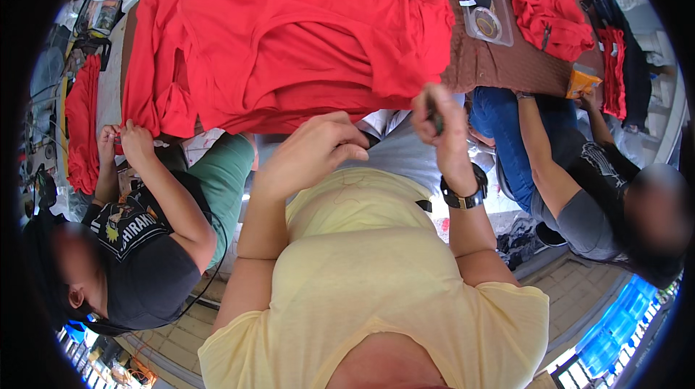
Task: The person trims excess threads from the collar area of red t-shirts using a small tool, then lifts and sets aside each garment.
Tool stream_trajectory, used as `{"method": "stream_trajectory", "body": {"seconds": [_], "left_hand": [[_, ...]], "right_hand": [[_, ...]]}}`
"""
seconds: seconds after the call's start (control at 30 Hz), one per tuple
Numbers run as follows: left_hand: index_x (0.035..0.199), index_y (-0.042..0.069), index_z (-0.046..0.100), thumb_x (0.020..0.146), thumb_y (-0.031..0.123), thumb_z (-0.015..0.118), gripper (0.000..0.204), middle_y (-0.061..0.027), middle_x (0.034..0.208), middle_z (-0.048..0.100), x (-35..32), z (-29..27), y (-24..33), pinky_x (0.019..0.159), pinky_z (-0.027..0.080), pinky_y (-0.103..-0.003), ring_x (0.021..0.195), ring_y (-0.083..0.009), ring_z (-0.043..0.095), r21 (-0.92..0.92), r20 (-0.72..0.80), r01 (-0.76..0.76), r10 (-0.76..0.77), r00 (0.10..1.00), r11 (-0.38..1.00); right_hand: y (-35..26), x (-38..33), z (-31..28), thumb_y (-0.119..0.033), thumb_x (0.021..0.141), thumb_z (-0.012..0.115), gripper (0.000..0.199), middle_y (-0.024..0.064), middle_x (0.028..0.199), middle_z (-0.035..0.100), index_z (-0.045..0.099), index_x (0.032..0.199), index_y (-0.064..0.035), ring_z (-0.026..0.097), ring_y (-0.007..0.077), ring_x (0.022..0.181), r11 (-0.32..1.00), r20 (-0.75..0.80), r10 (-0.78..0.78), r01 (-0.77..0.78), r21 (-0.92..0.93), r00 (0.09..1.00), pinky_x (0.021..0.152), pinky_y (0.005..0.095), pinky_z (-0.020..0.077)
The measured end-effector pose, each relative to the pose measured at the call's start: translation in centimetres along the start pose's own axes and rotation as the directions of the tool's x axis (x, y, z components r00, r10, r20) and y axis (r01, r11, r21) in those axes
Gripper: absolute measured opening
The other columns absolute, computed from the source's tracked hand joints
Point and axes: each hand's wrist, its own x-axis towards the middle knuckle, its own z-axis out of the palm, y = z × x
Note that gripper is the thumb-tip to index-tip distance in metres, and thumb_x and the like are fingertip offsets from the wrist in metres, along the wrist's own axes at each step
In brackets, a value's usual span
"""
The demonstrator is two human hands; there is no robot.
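A large red garment lies spread over the table in front of me, its near edge hanging toward my lap. My left hand is just below that edge, fingers bent and thumb and forefinger close together. Whatever they pinch, if anything, is too small to make out. To its right, my right hand is raised by the garment's right corner, its fingers closed around a small dark tool. The fingers cover most of this tool, so its kind does not show. A dark watch is on my right wrist.
A person on the left handles the garment's left edge. Another on the right has a hand by an orange packet. On the brown table cover are a clear plastic tray and more red cloth.
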Motion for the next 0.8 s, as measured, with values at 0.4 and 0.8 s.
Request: {"method": "stream_trajectory", "body": {"seconds": [0.4,0.8], "left_hand": [[0.110,0.003,0.049,0.093,0.006,0.069,0.027,-0.0050,0.098,0.061,5.0,4.4,-2.8,0.079,0.048,-0.028,0.089,-0.0120,0.057,-0.554,-0.408,0.006,-0.278,0.869,0.832],[0.125,-0.001,0.057,0.092,-0.002,0.065,0.034,-0.0081,0.116,0.062,3.6,3.5,-0.6,0.093,0.048,-0.028,0.103,-0.0140,0.058,-0.558,-0.416,-0.035,-0.244,0.876,0.829]], "right_hand": [[2.1,3.8,-0.4,-0.008,0.082,0.079,0.036,0.0148,0.100,0.065,0.059,0.111,0.0009,0.066,0.0229,0.089,0.733,-0.217,-0.476,0.248,-0.633,0.852,0.070,0.0309,0.0510],[1.4,4.0,0.7,0.003,0.085,0.070,0.013,0.0128,0.094,0.063,0.065,0.097,0.0024,0.066,0.0228,0.082,0.691,0.156,-0.441,0.445,-0.569,0.884,0.068,0.0326,0.0501]]}}
